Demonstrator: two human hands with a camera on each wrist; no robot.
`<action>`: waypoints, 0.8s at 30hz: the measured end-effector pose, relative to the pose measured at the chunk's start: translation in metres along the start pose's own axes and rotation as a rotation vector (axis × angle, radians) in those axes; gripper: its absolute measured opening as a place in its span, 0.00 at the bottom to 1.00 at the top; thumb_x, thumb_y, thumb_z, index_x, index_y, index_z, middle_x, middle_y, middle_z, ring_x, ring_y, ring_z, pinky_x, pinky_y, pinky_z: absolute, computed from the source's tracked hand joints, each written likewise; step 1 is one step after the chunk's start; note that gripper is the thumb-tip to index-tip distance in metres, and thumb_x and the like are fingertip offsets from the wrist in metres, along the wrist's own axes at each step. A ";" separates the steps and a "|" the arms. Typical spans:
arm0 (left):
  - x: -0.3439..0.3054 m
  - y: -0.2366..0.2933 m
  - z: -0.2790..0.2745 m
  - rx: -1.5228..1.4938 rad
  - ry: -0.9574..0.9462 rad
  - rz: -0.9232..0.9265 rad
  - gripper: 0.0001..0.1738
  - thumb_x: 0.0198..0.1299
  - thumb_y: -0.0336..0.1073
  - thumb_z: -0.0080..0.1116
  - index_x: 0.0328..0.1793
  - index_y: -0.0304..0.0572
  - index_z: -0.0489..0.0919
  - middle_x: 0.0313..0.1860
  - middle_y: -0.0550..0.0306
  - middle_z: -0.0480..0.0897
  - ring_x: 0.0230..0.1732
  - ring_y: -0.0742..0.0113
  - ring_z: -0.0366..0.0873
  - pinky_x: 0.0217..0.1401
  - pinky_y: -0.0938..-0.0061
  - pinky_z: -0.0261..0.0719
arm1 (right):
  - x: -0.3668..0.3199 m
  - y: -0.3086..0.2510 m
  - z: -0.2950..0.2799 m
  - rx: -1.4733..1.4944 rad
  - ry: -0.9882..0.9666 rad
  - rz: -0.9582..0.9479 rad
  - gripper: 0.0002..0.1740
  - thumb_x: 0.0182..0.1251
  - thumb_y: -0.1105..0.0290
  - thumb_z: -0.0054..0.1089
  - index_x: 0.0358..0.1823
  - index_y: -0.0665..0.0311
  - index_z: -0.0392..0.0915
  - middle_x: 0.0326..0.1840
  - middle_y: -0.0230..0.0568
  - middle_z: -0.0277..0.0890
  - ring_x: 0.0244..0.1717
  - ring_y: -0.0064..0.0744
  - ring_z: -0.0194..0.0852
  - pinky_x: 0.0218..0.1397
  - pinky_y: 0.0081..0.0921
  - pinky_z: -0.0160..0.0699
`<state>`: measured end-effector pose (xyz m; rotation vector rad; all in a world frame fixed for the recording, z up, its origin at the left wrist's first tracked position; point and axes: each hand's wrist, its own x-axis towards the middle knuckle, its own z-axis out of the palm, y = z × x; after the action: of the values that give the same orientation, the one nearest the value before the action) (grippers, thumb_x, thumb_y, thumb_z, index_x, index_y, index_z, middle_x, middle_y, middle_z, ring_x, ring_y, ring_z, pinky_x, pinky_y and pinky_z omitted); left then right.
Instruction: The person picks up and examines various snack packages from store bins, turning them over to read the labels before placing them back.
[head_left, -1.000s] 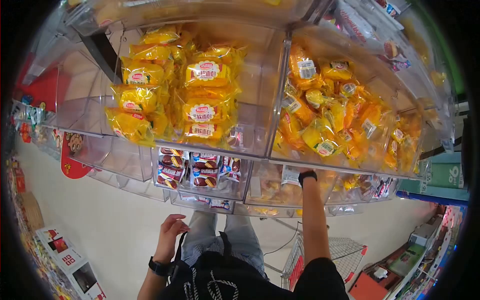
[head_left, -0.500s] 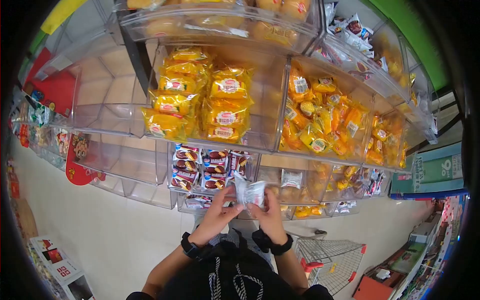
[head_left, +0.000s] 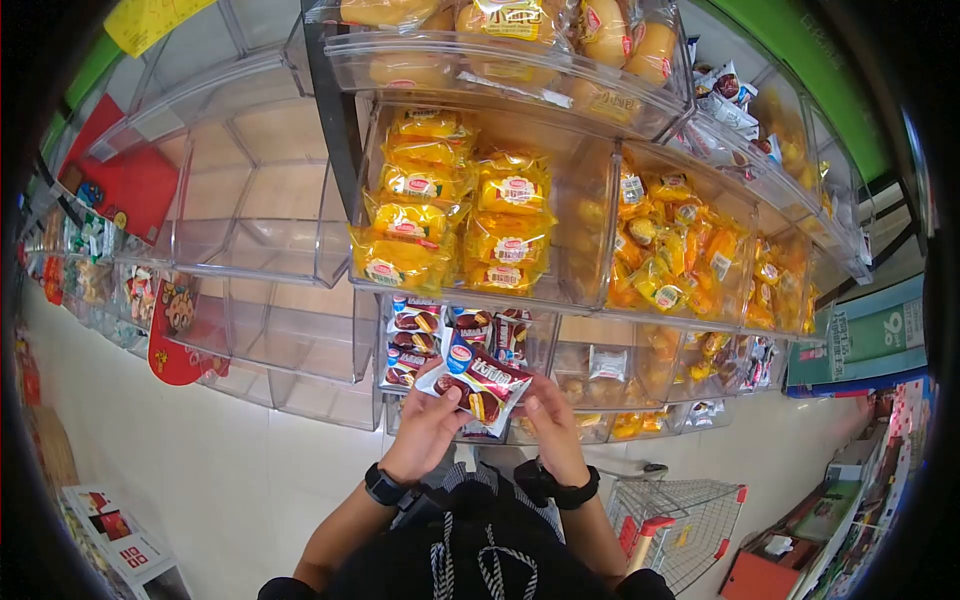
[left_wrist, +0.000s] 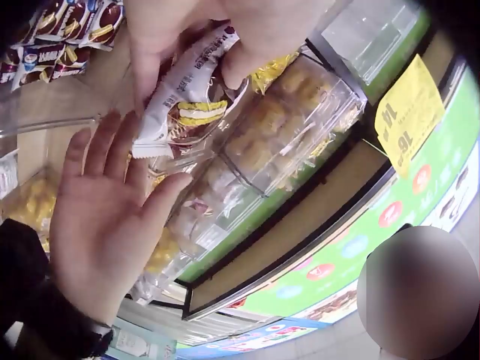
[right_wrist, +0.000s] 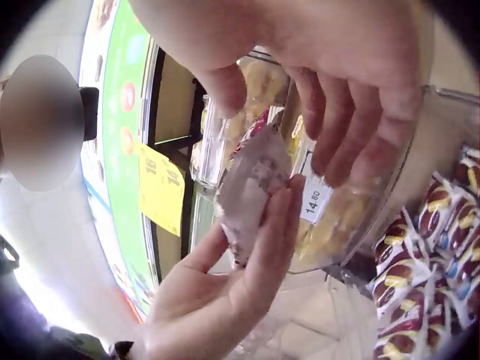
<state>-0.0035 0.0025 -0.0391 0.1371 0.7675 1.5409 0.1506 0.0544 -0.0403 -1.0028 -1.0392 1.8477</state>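
A wrapped chocolate cake [head_left: 478, 380] shows its printed front upward in the head view, before the lower bins. My left hand [head_left: 428, 430] grips its left end, thumb on top; in the right wrist view the left hand's fingers [right_wrist: 262, 255] pinch the packet's pale back [right_wrist: 255, 180]. My right hand [head_left: 556, 432] lies beside the packet's right end. In the left wrist view that right hand [left_wrist: 112, 217] has its palm facing up and its fingers extended, near the packet's lower tip [left_wrist: 154, 146].
Similar chocolate cake packets [head_left: 410, 345] fill a bin behind. Yellow wrapped breads [head_left: 510, 220] sit in the bin above, with loose orange packets [head_left: 680, 250] to their right. A shopping cart [head_left: 680, 520] stands at my right. A yellow price card [left_wrist: 409, 112] hangs from the shelf.
The right hand, earlier reaching into a lower bin, came to the packet beside the left. Both held it pale side up; now its printed front faces up and the right hand has let go.
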 end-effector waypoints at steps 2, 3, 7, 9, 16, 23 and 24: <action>0.000 -0.003 -0.004 -0.012 -0.008 -0.009 0.24 0.57 0.27 0.46 0.59 0.45 0.55 0.52 0.56 0.67 0.52 0.65 0.67 0.52 0.64 0.67 | 0.001 0.003 0.006 0.088 -0.077 0.075 0.18 0.55 0.74 0.53 0.49 0.67 0.64 0.46 0.34 0.69 0.46 0.21 0.65 0.49 0.20 0.63; 0.000 -0.004 -0.006 0.050 -0.003 0.023 0.24 0.56 0.27 0.47 0.59 0.42 0.55 0.52 0.55 0.68 0.51 0.65 0.67 0.53 0.65 0.67 | 0.003 0.003 0.011 0.038 -0.089 0.042 0.19 0.55 0.75 0.54 0.49 0.67 0.64 0.46 0.34 0.69 0.46 0.21 0.65 0.49 0.20 0.64; -0.002 0.006 -0.005 0.061 -0.008 -0.053 0.26 0.54 0.27 0.51 0.58 0.36 0.56 0.47 0.53 0.72 0.46 0.67 0.71 0.50 0.72 0.68 | 0.006 0.009 0.013 -0.004 -0.054 -0.010 0.22 0.53 0.76 0.57 0.50 0.68 0.62 0.45 0.35 0.68 0.45 0.22 0.66 0.48 0.22 0.66; 0.001 0.005 -0.021 0.155 0.027 -0.081 0.24 0.53 0.27 0.52 0.55 0.35 0.59 0.45 0.53 0.72 0.45 0.68 0.71 0.48 0.73 0.70 | 0.003 0.016 0.007 -0.106 -0.060 0.053 0.24 0.51 0.75 0.59 0.50 0.68 0.62 0.45 0.38 0.69 0.45 0.24 0.67 0.48 0.23 0.67; 0.004 0.004 -0.068 0.843 -0.028 -0.091 0.14 0.45 0.33 0.62 0.36 0.32 0.75 0.28 0.60 0.77 0.29 0.78 0.72 0.32 0.84 0.70 | -0.008 0.059 -0.007 -0.778 -0.214 -0.075 0.35 0.41 0.60 0.66 0.51 0.66 0.63 0.40 0.50 0.71 0.43 0.44 0.70 0.44 0.28 0.68; 0.009 -0.015 -0.069 0.899 -0.031 -0.088 0.22 0.47 0.38 0.61 0.46 0.35 0.69 0.31 0.56 0.77 0.31 0.73 0.74 0.34 0.79 0.72 | -0.002 0.069 -0.003 -0.709 -0.105 0.168 0.26 0.46 0.66 0.62 0.45 0.68 0.62 0.36 0.51 0.70 0.39 0.45 0.71 0.40 0.31 0.69; 0.010 -0.020 -0.078 0.960 0.004 -0.056 0.21 0.48 0.37 0.59 0.46 0.35 0.69 0.33 0.56 0.77 0.32 0.72 0.75 0.35 0.78 0.72 | 0.005 0.081 -0.015 -0.682 0.052 0.058 0.25 0.46 0.68 0.61 0.44 0.69 0.62 0.37 0.50 0.70 0.39 0.45 0.71 0.40 0.32 0.68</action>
<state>-0.0286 -0.0191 -0.1131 0.8069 1.4475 1.0058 0.1427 0.0336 -0.1203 -1.4657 -1.6738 1.5136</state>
